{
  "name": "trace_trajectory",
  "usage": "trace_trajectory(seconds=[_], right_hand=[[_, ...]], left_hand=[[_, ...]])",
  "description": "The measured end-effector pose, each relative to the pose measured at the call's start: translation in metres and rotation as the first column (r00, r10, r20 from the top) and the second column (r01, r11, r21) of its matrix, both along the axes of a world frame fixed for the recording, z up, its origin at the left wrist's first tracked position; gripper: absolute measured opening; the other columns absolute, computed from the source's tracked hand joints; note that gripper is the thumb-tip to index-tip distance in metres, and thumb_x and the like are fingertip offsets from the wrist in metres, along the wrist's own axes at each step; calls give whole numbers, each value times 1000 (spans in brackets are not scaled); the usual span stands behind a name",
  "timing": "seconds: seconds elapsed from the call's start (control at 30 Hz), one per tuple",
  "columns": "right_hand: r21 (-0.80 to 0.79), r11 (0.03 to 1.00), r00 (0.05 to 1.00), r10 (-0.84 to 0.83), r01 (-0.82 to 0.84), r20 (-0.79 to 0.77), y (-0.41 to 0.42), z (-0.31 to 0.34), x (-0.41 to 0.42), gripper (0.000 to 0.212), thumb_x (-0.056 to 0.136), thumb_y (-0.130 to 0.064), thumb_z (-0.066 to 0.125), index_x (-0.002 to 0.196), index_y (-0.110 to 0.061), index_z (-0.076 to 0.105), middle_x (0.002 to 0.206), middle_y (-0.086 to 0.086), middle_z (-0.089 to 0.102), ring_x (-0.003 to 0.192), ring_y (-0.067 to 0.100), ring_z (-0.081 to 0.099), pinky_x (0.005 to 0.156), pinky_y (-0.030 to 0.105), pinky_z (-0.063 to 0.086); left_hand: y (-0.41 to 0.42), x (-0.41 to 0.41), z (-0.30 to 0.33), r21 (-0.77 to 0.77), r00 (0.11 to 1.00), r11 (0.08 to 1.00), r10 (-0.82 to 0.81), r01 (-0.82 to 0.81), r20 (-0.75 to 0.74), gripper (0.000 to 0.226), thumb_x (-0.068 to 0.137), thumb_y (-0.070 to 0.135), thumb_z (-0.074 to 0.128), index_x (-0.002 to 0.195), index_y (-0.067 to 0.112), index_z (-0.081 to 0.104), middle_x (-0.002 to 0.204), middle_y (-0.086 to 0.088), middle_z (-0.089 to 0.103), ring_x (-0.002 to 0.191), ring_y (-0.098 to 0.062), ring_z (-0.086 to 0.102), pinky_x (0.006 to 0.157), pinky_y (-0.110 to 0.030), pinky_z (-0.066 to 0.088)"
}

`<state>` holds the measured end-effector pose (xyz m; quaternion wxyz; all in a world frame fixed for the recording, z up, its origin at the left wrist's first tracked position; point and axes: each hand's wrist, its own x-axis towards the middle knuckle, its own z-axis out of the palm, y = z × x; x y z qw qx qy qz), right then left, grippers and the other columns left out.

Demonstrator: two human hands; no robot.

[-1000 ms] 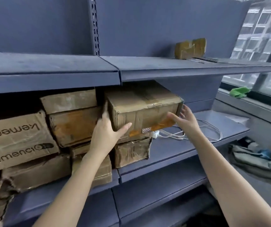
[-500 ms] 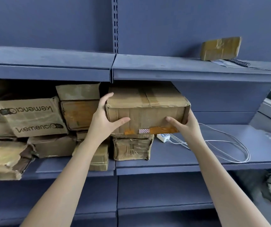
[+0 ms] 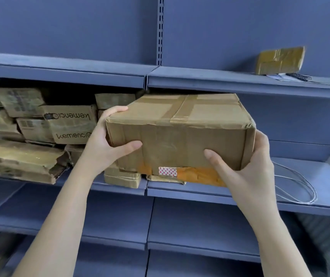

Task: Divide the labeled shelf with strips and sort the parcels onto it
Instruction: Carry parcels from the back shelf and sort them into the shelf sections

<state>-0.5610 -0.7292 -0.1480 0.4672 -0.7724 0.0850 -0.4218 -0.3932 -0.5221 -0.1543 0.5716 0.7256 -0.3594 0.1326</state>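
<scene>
A large taped cardboard parcel [image 3: 180, 134], with orange tape and a small red-and-white sticker low on its front, is held between both hands in front of the middle blue shelf [image 3: 200, 191]. My left hand [image 3: 108, 144] grips its left end, thumb on the front face and fingers over the top corner. My right hand [image 3: 246, 168] grips the right end, thumb on the front and fingers round the side. Worn cardboard parcels [image 3: 46, 134] are stacked on the same shelf to the left, two of them printed "kemenci". Small parcels [image 3: 123, 177] lie under the held one.
A small brown parcel [image 3: 280, 60] and a spiral notebook [image 3: 297, 76] lie on the upper shelf [image 3: 220, 80] at the right. A coiled white cable [image 3: 295, 186] lies on the middle shelf, right of my right hand. Lower blue shelves [image 3: 110, 222] run below.
Both hands have drawn the large parcel out of the shelf toward me, so it looks bigger and sits forward of the stack. The view has shifted left and closer.
</scene>
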Motion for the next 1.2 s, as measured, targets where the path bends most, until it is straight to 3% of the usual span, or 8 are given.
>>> trace_trajectory(seconds=[0.17,0.37,0.5,0.63,0.73,0.87,1.0,1.2], right_hand=[[-111,994,999,-25,21,-39,29,18,-26,63,55,-69,70,103,-45,36,110,-17,48,104,0,48,81,28,51],[-402,905,987,94,-139,-130,77,53,-36,60,62,-79,40,108,-41,37,102,-25,43,92,2,50,71,30,49],[-464,826,946,259,-320,-193,119,65,1,64,68,-80,36,109,-32,43,98,-16,47,89,4,47,72,32,46],[-489,705,858,425,-514,-289,175,65,69,67,71,-70,40,121,-25,44,104,-9,50,90,8,50,69,23,44],[-359,598,697,634,-717,-335,223,58,125,58,73,-66,49,118,-28,48,107,-8,57,94,8,56,77,28,49],[-97,339,344,818,-936,-460,304,47,200,45,78,-48,66,115,-27,52,104,-14,64,92,0,61,75,18,51],[34,135,102,869,-990,-485,396,31,261,36,80,-38,68,112,-26,56,101,-14,68,87,-3,64,70,11,50],[178,-60,-134,888,-982,-439,526,9,324,29,80,-29,72,105,-34,59,97,-16,68,84,-7,64,65,8,49]], left_hand=[[42,-30,14,17,997,997,73,-72,-15,63,55,53,69,114,53,47,112,31,55,102,9,52,78,-14,44],[134,-67,39,-19,952,952,303,-304,-42,58,44,80,67,97,63,53,97,32,65,92,10,60,84,-24,48],[203,-82,53,4,868,870,492,-493,-69,66,38,87,65,96,56,57,98,27,67,95,-1,63,89,-45,48],[254,-90,54,19,740,745,666,-667,-95,66,37,83,66,94,51,56,87,36,65,79,17,60,78,-27,46],[291,-96,49,61,601,613,787,-788,-140,65,40,80,69,91,45,51,77,43,60,71,24,55,69,-17,45],[356,-95,40,179,383,408,910,-895,-157,65,36,89,61,90,54,52,85,41,61,78,20,56,68,-20,42],[419,-87,32,267,203,243,965,-933,-168,58,49,80,65,95,49,49,84,42,60,78,21,54,68,-19,40],[505,-65,10,319,-11,64,974,-945,-228,64,58,71,61,114,44,45,93,21,65,90,1,57,72,-20,43]])
